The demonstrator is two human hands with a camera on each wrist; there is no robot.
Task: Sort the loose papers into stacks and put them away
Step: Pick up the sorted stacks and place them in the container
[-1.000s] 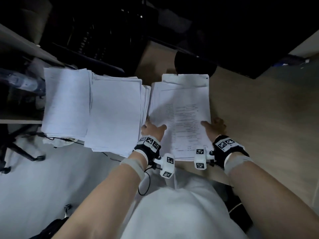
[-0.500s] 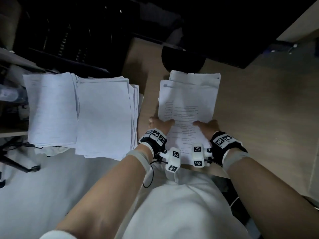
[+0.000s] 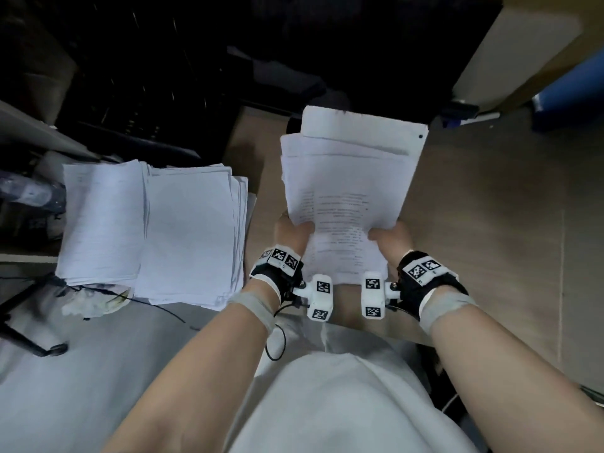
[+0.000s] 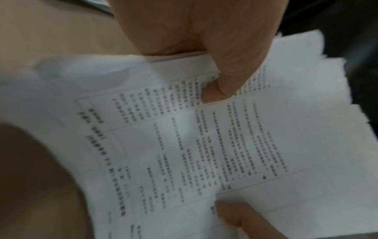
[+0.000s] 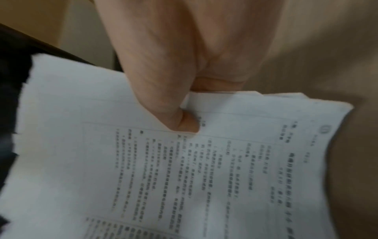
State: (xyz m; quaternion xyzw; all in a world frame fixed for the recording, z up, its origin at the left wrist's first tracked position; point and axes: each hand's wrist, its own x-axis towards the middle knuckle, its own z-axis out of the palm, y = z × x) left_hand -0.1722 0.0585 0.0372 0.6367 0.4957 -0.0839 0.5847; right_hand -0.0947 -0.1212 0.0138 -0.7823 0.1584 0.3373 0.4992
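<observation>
my left hand and right hand both grip the sheaf at its near end, one on each long edge, thumbs pressed on the printed top page and fingers curled beneath. i judge this two-sided hold is there to keep the sheets from sliding apart while they are raised off the desk, and to let me knock the edges square. the sheaf hangs above the desk's near edge, far end tipped away from me. it is not squared: several pages stick out past the top sheet at the far end, in uneven steps, and one has a small dark dot by its corner. the paper is thin and white, bowing a little between my hands; in the wrist views the far edges look ragged and the top page carries boxed lines of small print, too blurred to read.

to my left lie two piles, side by side and touching, on a lower surface. their edges are fanned, not flush. i take these for sorted stacks, with this sheaf waiting its turn. the desk is smooth, pale wood grain.
</observation>
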